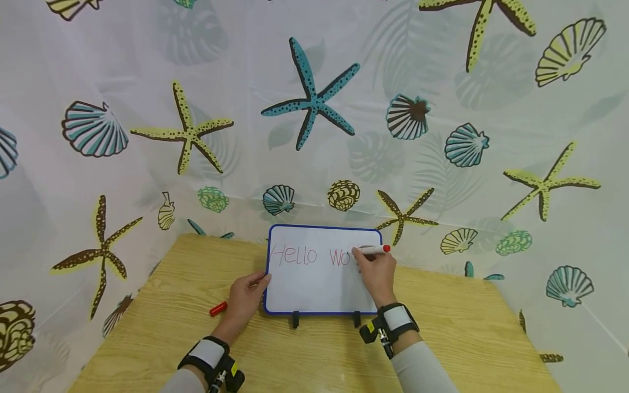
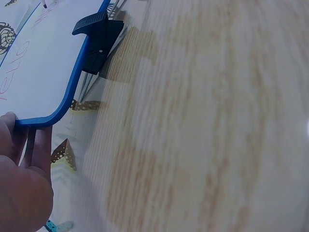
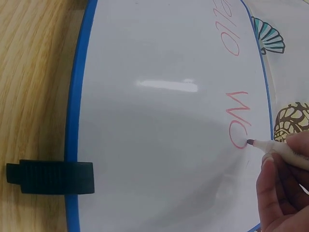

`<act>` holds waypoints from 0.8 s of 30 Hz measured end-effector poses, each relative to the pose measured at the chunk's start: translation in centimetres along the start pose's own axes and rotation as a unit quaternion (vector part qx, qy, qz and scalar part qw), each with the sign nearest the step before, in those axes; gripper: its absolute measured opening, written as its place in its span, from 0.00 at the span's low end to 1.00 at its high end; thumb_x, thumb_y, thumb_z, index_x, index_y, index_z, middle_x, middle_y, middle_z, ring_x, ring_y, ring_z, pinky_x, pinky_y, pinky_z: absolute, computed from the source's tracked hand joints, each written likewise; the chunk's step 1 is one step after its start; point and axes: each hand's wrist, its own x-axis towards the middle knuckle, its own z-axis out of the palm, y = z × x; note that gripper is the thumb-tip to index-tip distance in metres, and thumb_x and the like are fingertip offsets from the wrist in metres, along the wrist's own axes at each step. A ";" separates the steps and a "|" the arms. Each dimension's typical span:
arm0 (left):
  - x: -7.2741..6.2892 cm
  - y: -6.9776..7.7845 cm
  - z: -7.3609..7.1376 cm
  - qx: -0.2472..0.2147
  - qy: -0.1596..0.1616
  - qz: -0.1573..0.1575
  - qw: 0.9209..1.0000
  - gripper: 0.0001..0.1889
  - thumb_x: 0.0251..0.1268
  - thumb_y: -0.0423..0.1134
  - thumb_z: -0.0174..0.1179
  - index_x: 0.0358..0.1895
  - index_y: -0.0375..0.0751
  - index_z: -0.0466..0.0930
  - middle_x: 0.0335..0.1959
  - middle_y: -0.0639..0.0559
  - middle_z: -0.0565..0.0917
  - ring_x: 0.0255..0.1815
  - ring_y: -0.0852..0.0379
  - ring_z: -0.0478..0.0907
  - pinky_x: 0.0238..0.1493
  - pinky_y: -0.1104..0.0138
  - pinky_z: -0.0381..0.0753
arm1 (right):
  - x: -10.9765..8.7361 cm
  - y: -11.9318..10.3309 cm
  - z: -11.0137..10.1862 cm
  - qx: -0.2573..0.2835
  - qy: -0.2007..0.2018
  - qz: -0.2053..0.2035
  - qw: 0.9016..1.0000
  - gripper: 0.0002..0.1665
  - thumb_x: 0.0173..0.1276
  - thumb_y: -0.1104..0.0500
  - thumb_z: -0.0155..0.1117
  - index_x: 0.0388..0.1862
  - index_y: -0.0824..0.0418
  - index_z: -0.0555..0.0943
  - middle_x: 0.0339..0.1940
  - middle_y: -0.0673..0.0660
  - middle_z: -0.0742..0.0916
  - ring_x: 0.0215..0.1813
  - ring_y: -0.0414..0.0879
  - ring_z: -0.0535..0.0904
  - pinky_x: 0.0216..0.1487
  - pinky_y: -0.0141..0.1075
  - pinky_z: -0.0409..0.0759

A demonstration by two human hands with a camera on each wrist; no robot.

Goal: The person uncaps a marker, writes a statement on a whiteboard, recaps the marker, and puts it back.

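Observation:
A small whiteboard (image 1: 314, 292) with a blue frame leans back on the table, bearing "Hello Wo" in thin red letters. My left hand (image 1: 247, 297) pinches its left edge; in the left wrist view the thumb lies on the front and the fingers (image 2: 42, 145) pass behind. In my right hand (image 1: 378, 275) is a white marker (image 1: 371, 249) with a red end, pinched between thumb and fingers. Its dark tip (image 3: 250, 142) meets the board right at the "o" (image 3: 237, 135). A red marker cap (image 1: 218, 309) lies on the table left of my left hand.
Two black feet, one at the left (image 1: 295, 319) and one at the right (image 1: 357, 319), clip the board's lower edge. The wooden table (image 1: 304, 355) ends just behind the board, at a curtain (image 1: 236, 60) printed with starfish and shells. Each wrist wears a strapped camera.

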 end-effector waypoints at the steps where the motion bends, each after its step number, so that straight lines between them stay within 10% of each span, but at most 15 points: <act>1: 0.0 0.0 0.0 -0.001 -0.001 0.000 1.000 0.19 0.74 0.43 0.64 0.59 0.35 0.84 0.52 0.41 0.87 0.47 0.50 0.86 0.41 0.64 0.88 | 0.0 -0.1 0.0 0.003 -0.001 -0.002 1.000 0.11 0.65 0.56 0.76 0.33 0.64 0.88 0.26 0.59 0.89 0.25 0.46 0.83 0.24 0.32 0.80; 24: -0.2 0.1 0.0 0.007 0.006 0.010 1.000 0.20 0.74 0.42 0.64 0.60 0.32 0.83 0.53 0.38 0.86 0.47 0.49 0.85 0.40 0.65 0.88 | -0.2 -0.4 -0.5 0.013 -0.013 -0.005 1.000 0.12 0.66 0.55 0.75 0.35 0.64 0.86 0.29 0.59 0.89 0.26 0.48 0.85 0.25 0.34 0.81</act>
